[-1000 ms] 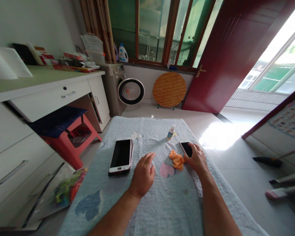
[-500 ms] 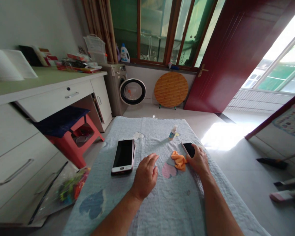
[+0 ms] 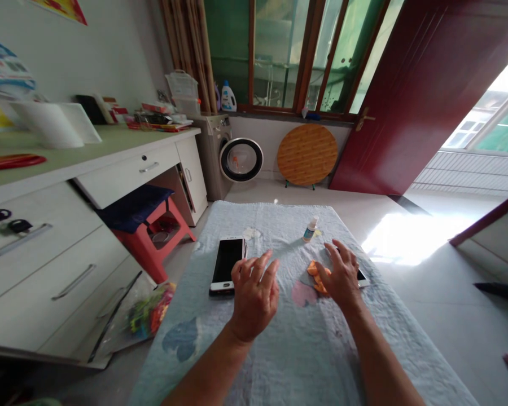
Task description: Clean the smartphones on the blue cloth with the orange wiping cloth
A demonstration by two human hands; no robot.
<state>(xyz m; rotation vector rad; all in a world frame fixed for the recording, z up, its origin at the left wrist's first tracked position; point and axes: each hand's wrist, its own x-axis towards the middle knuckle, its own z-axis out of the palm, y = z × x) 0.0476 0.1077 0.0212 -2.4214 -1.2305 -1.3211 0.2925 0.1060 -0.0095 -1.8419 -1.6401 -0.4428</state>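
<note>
A white-framed smartphone [image 3: 227, 260] lies screen up on the cloth-covered table, seemingly on top of another dark-edged phone. My left hand [image 3: 256, 293] hovers at its lower right corner, fingers spread and holding nothing. On the right, my right hand [image 3: 342, 279] is over another smartphone [image 3: 363, 279], most of which it hides; its fingers are apart. Beside the right thumb sits a crumpled orange cloth [image 3: 313, 270] with a grey patch, partly covered by the hand. A small spray bottle [image 3: 310, 231] stands upright behind the cloth.
A light blue quilted cover [image 3: 288, 349] drapes the table. To the left are a red stool [image 3: 169, 237], a plastic bag [image 3: 146, 313] of colourful items and a white desk [image 3: 122, 160]. A washing machine [image 3: 215, 152] with its door ajar and a round wooden tabletop [image 3: 307, 155] stand behind.
My right hand has let go of the right phone and spread its fingers, moving towards the orange cloth. My left hand's fingers have opened nearer the left phone. The view has turned left.
</note>
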